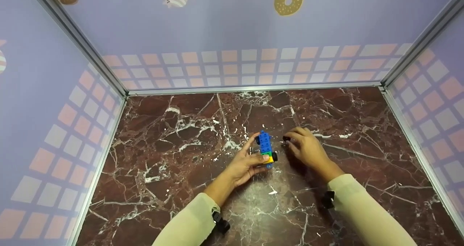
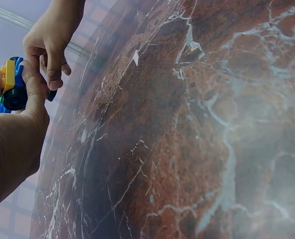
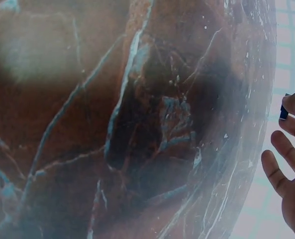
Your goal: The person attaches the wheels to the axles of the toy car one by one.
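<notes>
A toy car of building blocks (image 1: 265,143), mostly blue with green and yellow bricks at its near end, is held in my left hand (image 1: 239,167). The thumb lies on the yellow and green bricks, with other fingers along the far end and underneath. One black wheel (image 1: 274,156) shows on its right side and another (image 1: 257,140) on its left. To the right of the car, my right hand (image 1: 308,148) pinches a small black wheel-like piece (image 3: 284,108) between thumb and forefinger, apart from the car. The left wrist view shows both hands close together.
Beneath the hands is a dark red marbled tabletop (image 1: 174,173) with white veins. A purple back wall (image 1: 232,28) and side walls with metal edging enclose it. Black wrist devices (image 1: 221,222) sit on the sleeves.
</notes>
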`<state>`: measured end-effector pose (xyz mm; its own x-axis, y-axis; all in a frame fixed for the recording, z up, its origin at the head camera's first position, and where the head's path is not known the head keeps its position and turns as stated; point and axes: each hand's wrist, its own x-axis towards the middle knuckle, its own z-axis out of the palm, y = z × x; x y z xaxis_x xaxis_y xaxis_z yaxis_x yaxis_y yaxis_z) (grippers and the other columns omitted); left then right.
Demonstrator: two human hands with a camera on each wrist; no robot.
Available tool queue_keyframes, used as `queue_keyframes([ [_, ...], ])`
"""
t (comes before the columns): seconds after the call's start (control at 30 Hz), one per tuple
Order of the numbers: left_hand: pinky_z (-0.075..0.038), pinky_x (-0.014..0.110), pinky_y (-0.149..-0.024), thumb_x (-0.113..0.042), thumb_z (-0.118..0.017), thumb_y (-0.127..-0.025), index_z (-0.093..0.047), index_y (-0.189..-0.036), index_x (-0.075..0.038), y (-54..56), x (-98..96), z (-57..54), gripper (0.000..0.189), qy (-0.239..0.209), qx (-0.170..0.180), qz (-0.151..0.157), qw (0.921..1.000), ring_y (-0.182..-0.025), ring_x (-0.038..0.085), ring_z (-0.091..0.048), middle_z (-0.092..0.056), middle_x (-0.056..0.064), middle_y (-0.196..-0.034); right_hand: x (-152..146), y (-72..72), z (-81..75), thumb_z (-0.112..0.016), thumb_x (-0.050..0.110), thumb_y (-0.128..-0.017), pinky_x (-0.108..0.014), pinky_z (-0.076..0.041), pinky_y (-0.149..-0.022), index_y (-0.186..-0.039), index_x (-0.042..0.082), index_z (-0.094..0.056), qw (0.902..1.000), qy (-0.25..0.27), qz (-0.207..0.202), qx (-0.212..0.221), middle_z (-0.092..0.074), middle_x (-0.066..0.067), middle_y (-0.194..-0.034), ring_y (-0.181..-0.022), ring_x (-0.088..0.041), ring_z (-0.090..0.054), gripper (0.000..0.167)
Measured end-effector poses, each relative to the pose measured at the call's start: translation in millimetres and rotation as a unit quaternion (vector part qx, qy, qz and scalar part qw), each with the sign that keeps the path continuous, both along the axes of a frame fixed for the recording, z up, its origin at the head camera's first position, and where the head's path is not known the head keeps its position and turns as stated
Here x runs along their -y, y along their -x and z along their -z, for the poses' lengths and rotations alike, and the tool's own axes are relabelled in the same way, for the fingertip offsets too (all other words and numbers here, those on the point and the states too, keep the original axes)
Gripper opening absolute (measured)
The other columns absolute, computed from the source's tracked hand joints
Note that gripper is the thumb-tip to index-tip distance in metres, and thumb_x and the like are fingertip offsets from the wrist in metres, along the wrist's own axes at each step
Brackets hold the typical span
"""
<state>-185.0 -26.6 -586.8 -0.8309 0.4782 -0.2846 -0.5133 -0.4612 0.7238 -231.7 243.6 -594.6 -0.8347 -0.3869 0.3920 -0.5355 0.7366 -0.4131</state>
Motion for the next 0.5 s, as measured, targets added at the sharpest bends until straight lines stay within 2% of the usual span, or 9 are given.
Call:
queue_keyframes([
  [0.2, -0.071, 0.041, -0.093, 0.013, -0.063, -0.102, -0.020, -0.178, -0.034, 1.0, 1.6, 1.6, 0.099, -0.003, -0.004, 0.003, 1.0000, -0.109, 0.028, -0.078, -0.068, 0.026, -0.136, 3.6, -0.9, -7.2, -0.082, 0.006, -0.097, -0.055, -0.062, -0.095, -0.121, 0.003, -0.081, 1.0000, 0.007, -0.005, -0.004, -0.076, -0.013, -0.118, -0.108, -0.038, -0.068, 0.025],
  [0.4, -0.071, 0.042, -0.094, 0.013, -0.062, -0.103, -0.022, -0.177, -0.033, 0.7, 2.7, 3.2, 0.096, -0.004, -0.013, 0.005, 0.9999, -0.107, 0.027, -0.078, -0.071, 0.021, -0.128, 5.1, -1.6, -11.7, -0.083, 0.008, -0.098, -0.053, -0.062, -0.088, -0.120, 0.004, -0.082, 0.9998, 0.011, 0.003, -0.017, -0.076, -0.012, -0.118, -0.101, -0.035, -0.066, 0.023],
  [0.5, -0.071, 0.041, -0.093, 0.013, -0.062, -0.103, -0.021, -0.177, -0.033, 0.9, 2.2, 4.0, 0.097, -0.006, -0.012, 0.004, 0.9999, -0.107, 0.027, -0.077, -0.070, 0.022, -0.129, 6.1, -1.7, -11.8, -0.084, 0.007, -0.096, -0.052, -0.062, -0.086, -0.120, 0.004, -0.082, 0.9994, 0.014, 0.004, -0.030, -0.076, -0.012, -0.118, -0.100, -0.035, -0.066, 0.024],
])
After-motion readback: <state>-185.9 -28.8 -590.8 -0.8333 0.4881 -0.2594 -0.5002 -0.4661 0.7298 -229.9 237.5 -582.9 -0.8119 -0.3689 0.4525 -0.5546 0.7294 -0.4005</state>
